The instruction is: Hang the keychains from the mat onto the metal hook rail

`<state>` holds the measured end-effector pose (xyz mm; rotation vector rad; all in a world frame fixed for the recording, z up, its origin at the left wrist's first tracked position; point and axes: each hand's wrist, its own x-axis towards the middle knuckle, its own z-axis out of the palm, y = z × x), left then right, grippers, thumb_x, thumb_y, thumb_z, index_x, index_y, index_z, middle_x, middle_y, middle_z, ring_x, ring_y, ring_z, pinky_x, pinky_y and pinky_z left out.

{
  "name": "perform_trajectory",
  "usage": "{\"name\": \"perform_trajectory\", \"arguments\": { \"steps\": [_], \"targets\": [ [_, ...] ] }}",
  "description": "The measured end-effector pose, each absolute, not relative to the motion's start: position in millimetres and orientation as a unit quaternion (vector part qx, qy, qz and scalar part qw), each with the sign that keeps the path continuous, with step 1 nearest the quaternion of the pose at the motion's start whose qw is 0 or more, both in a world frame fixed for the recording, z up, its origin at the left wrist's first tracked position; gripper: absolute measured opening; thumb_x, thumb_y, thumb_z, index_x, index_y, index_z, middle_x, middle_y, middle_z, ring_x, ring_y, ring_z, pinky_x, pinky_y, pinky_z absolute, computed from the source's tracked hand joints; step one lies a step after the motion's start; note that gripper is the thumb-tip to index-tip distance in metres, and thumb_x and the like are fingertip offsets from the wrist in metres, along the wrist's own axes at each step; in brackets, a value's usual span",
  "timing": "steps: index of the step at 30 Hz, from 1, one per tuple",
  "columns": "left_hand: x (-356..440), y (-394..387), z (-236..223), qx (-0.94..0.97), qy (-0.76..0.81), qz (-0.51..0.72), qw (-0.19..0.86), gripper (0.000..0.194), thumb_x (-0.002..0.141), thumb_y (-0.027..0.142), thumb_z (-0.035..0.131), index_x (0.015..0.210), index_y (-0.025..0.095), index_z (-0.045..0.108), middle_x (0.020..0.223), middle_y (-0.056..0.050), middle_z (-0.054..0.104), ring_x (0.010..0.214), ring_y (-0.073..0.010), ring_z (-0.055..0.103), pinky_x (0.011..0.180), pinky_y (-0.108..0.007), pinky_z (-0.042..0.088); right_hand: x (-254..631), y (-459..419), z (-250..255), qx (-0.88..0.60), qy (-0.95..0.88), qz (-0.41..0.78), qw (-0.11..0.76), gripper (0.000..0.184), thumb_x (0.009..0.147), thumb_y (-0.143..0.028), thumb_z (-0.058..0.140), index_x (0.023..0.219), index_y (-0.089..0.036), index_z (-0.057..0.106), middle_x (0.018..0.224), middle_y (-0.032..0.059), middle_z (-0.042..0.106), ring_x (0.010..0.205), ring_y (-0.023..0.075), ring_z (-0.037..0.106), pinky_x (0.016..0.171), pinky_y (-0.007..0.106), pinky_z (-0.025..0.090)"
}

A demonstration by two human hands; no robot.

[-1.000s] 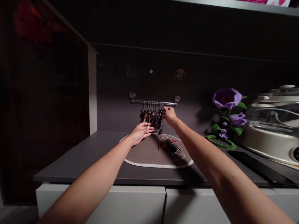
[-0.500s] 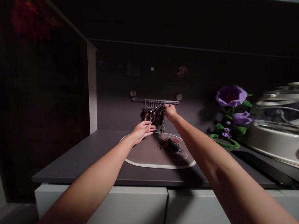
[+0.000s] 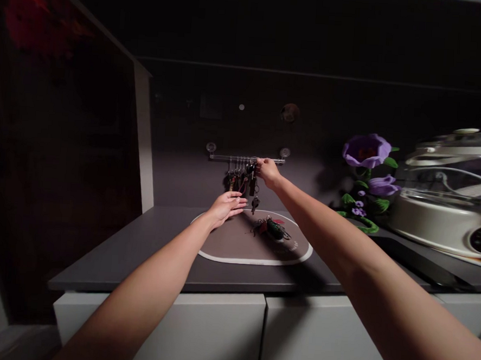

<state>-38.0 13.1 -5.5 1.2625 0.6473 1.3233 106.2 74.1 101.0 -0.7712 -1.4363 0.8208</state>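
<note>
A clear wall rail (image 3: pixel 221 157) with hooks carries several key bunches (image 3: pixel 233 180). My right hand (image 3: pixel 268 172) is at the right part of this rail, its fingers pinched on a bunch of keys (image 3: pixel 256 201) that hangs below them. Just under the hanging bunches, my left hand (image 3: pixel 226 207) is held palm up with the fingers stretched out and nothing in it. Below, a dark tangled pile of keys (image 3: pixel 275 229) with red pieces lies on a brown mat (image 3: pixel 228 247) with a white rim.
On the right of the grey counter (image 3: pixel 130 249) stand purple knitted flowers (image 3: pixel 366 151) and a cream appliance with a clear lid (image 3: pixel 433 219). A flat black object (image 3: pixel 418 261) lies in front of them. White cabinet doors (image 3: pixel 215 325) are below.
My right hand has risen slightly at the rail, lifting the keys near a hook. The left hand keeps its pose under the bunches. The whole view has shifted a little.
</note>
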Motion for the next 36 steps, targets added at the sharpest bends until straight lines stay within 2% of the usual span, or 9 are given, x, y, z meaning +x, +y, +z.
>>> {"name": "perform_trajectory", "arguments": {
  "steps": [11,15,22,28,36],
  "targets": [
    [-38,9,-2,0.542,0.287,0.559,0.558,0.019,0.077,0.012,0.057,0.096,0.012,0.058,0.115,-0.016,0.057,0.100,-0.0188,0.058,0.094,-0.042,0.041,95,62,101,-0.324,-0.612,0.384,0.610,0.023,0.084,-0.018,0.041,0.060,-0.017,0.039,0.053,-0.0047,0.037,0.047,0.0055,0.035,0.053,0.020,0.039],
    [-38,10,-2,0.546,0.298,0.557,0.550,0.019,0.078,0.011,0.055,0.096,0.014,0.061,0.122,-0.014,0.054,0.105,-0.0197,0.055,0.095,-0.043,0.040,91,56,101,-0.320,-0.606,0.390,0.615,0.023,0.083,-0.018,0.042,0.060,-0.016,0.041,0.055,-0.0036,0.040,0.050,0.0064,0.039,0.055,0.021,0.041],
    [-38,9,-2,0.550,0.301,0.558,0.543,0.022,0.077,0.010,0.055,0.097,0.015,0.063,0.126,-0.012,0.050,0.112,-0.0211,0.050,0.097,-0.043,0.039,89,55,100,-0.322,-0.619,0.380,0.607,0.021,0.079,-0.014,0.044,0.057,-0.014,0.044,0.054,-0.0034,0.043,0.050,0.0053,0.040,0.053,0.018,0.037],
    [-37,7,-1,0.556,0.304,0.553,0.541,0.023,0.078,0.011,0.055,0.098,0.016,0.063,0.127,-0.012,0.050,0.112,-0.0209,0.050,0.097,-0.043,0.039,90,51,99,-0.342,-0.588,0.406,0.611,0.012,0.078,-0.016,0.045,0.066,-0.017,0.043,0.056,-0.0050,0.042,0.051,0.0062,0.042,0.053,0.019,0.041],
    [-38,9,-2,0.563,0.297,0.548,0.542,0.023,0.078,0.013,0.055,0.099,0.016,0.062,0.128,-0.012,0.049,0.108,-0.0193,0.052,0.096,-0.042,0.040,97,58,98,-0.354,-0.568,0.406,0.623,0.016,0.080,-0.019,0.043,0.065,-0.018,0.040,0.057,-0.0050,0.043,0.049,0.0056,0.042,0.053,0.020,0.042]
  ]
}}
